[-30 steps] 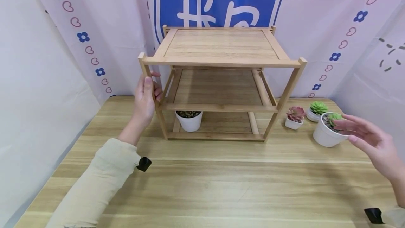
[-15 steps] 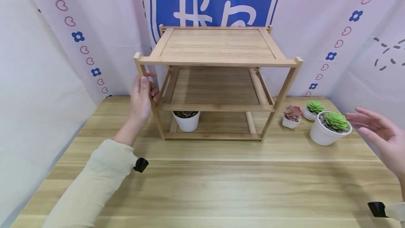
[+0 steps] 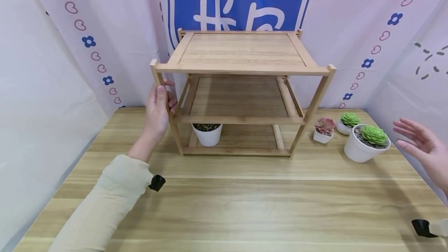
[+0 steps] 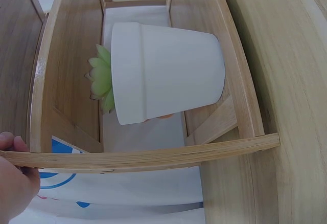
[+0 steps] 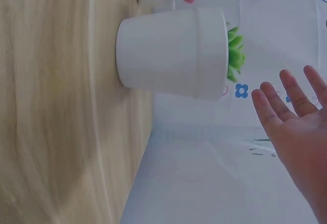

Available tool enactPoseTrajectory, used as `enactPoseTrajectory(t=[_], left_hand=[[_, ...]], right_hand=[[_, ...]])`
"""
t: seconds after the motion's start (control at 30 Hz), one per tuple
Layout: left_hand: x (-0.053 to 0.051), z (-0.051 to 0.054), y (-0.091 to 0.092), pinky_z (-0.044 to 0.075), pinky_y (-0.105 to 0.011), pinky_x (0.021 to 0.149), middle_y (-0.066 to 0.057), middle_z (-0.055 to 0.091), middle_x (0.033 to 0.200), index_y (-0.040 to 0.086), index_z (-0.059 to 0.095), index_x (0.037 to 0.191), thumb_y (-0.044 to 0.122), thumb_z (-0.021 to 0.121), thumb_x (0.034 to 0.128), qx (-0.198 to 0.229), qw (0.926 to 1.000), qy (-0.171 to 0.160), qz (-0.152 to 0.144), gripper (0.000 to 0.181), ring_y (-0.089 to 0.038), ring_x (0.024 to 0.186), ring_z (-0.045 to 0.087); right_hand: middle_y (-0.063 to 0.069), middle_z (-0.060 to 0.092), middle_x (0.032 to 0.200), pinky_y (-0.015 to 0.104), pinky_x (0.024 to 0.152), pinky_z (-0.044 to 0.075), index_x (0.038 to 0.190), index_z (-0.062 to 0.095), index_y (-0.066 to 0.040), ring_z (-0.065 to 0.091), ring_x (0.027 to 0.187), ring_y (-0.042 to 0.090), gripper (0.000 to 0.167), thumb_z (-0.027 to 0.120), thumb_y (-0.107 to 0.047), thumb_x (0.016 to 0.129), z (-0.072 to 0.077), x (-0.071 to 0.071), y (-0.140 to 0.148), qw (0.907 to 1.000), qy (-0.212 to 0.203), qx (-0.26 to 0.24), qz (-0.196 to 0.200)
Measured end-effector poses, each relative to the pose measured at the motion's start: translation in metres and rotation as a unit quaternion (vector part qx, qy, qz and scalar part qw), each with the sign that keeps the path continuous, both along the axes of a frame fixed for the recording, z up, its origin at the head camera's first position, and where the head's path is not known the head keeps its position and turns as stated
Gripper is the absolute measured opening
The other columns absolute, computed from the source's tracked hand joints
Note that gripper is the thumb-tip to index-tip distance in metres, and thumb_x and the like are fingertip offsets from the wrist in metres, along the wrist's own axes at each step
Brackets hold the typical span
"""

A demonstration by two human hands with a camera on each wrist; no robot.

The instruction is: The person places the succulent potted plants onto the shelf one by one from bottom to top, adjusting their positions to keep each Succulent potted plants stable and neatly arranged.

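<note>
A three-tier wooden rack [image 3: 241,68] stands on the table. My left hand [image 3: 157,110] grips its front left post, thumb in front and fingers curled behind. On the bottom tier, at the left, sits a white pot [image 3: 209,137]; the left wrist view shows a green succulent [image 4: 102,80] in it. My right hand [image 3: 423,149] is held in the air, fingers spread and holding nothing, to the right of a large white pot [image 3: 361,151] with a green succulent [image 3: 373,134]. In the right wrist view a gap separates that hand [image 5: 301,127] from the pot [image 5: 171,52].
Left of the large pot stand a small white pot with a red succulent [image 3: 324,126] and, behind, a low white pot with a green succulent [image 3: 350,119]. The wooden table [image 3: 245,205] stretches in front of the rack. Printed cloth [image 3: 136,30] hangs behind.
My right hand has moved right, away from the large pot, so its green succulent now shows fully. My left hand has kept its grip on the post.
</note>
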State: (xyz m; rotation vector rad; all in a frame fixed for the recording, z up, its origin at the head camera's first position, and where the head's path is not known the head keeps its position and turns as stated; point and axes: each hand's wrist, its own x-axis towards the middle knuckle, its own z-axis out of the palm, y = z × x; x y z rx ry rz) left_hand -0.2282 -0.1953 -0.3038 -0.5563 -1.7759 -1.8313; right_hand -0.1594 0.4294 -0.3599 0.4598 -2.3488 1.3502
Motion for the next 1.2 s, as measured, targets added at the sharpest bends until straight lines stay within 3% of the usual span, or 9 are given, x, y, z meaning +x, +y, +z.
enactPoseTrajectory(t=[0.17,0.33,0.4,0.57,0.6,0.77,0.83,1.0,1.2], left_hand=[[-0.001,-0.001,-0.001,0.032,-0.020,0.054,-0.001,0.039,0.071,0.016,0.056,0.114,0.046,0.040,0.1095,0.002,1.0000,0.002,-0.002,0.034,-0.010,0.060,0.037],[0.000,0.000,-0.001,0.032,-0.020,0.054,0.000,0.040,0.071,0.016,0.056,0.114,0.046,0.041,0.1092,0.008,1.0000,-0.003,-0.001,0.034,-0.010,0.060,0.037],[0.000,0.000,-0.001,0.032,-0.020,0.055,0.000,0.039,0.071,0.016,0.056,0.115,0.048,0.041,0.1085,0.008,0.9999,-0.006,0.000,0.035,-0.010,0.060,0.036],[0.001,0.000,0.000,0.033,-0.020,0.055,0.000,0.040,0.072,0.013,0.055,0.116,0.051,0.043,0.1064,0.009,0.9999,-0.006,-0.005,0.041,-0.010,0.061,0.037],[0.000,0.000,0.000,0.033,-0.020,0.055,-0.001,0.040,0.072,0.013,0.055,0.116,0.052,0.043,0.1061,0.008,0.9999,-0.005,-0.006,0.041,-0.010,0.061,0.037],[0.000,0.000,0.000,0.033,-0.021,0.054,-0.001,0.040,0.072,0.011,0.054,0.116,0.051,0.043,0.1062,0.005,1.0000,-0.003,-0.005,0.043,-0.011,0.060,0.037],[-0.001,0.000,-0.001,0.033,-0.021,0.054,-0.001,0.040,0.072,0.011,0.055,0.116,0.051,0.043,0.1065,0.005,1.0000,-0.002,-0.005,0.042,-0.011,0.061,0.037],[-0.001,0.000,-0.001,0.033,-0.021,0.055,-0.001,0.040,0.072,0.011,0.055,0.117,0.049,0.042,0.1076,0.006,1.0000,-0.003,-0.007,0.041,-0.011,0.061,0.037],[0.000,0.000,0.000,0.033,-0.021,0.055,-0.001,0.040,0.072,0.010,0.054,0.117,0.047,0.041,0.1087,0.007,1.0000,-0.003,-0.005,0.040,-0.011,0.061,0.037]], right_hand=[[-0.021,0.044,0.144,0.005,0.098,0.033,0.161,0.030,-0.018,0.043,0.126,-0.011,0.068,0.047,0.013,0.103,-0.007,-0.002,0.008,0.9995,-0.028,0.015,-0.002],[-0.022,0.043,0.142,0.005,0.096,0.034,0.161,0.028,-0.023,0.045,0.122,-0.014,0.070,0.046,0.012,0.104,-0.010,-0.005,0.017,0.9981,-0.058,-0.002,0.019],[-0.021,0.045,0.140,0.004,0.093,0.035,0.160,0.029,-0.024,0.047,0.120,-0.014,0.071,0.046,0.014,0.103,-0.012,-0.007,0.020,0.9956,-0.075,-0.035,0.043],[-0.023,0.040,0.141,0.004,0.098,0.032,0.163,0.019,-0.025,0.044,0.118,-0.020,0.074,0.047,0.010,0.104,-0.018,-0.009,0.025,0.9924,-0.116,-0.014,0.037],[-0.024,0.038,0.141,0.004,0.098,0.031,0.164,0.015,-0.025,0.043,0.117,-0.022,0.075,0.048,0.008,0.105,-0.020,-0.009,0.026,0.9921,-0.123,0.009,0.024],[-0.012,0.025,0.160,0.004,0.092,0.033,0.165,0.003,-0.027,0.033,0.130,-0.015,0.081,0.053,-0.002,0.107,-0.027,-0.013,0.031,0.9833,-0.174,0.052,-0.002],[-0.002,0.012,0.168,0.003,0.089,0.034,0.165,-0.001,-0.027,0.028,0.135,-0.010,0.084,0.055,-0.006,0.106,-0.029,-0.015,0.031,0.9787,-0.193,0.070,-0.004],[0.024,-0.005,0.167,0.003,0.089,0.035,0.165,-0.007,-0.018,0.022,0.139,-0.004,0.086,0.055,-0.005,0.106,-0.034,-0.020,0.032,0.9747,-0.207,0.080,0.019],[0.015,-0.005,0.169,0.003,0.090,0.037,0.164,-0.009,-0.013,0.024,0.139,-0.006,0.086,0.054,-0.003,0.106,-0.040,-0.025,0.034,0.9760,-0.207,0.058,0.037]])
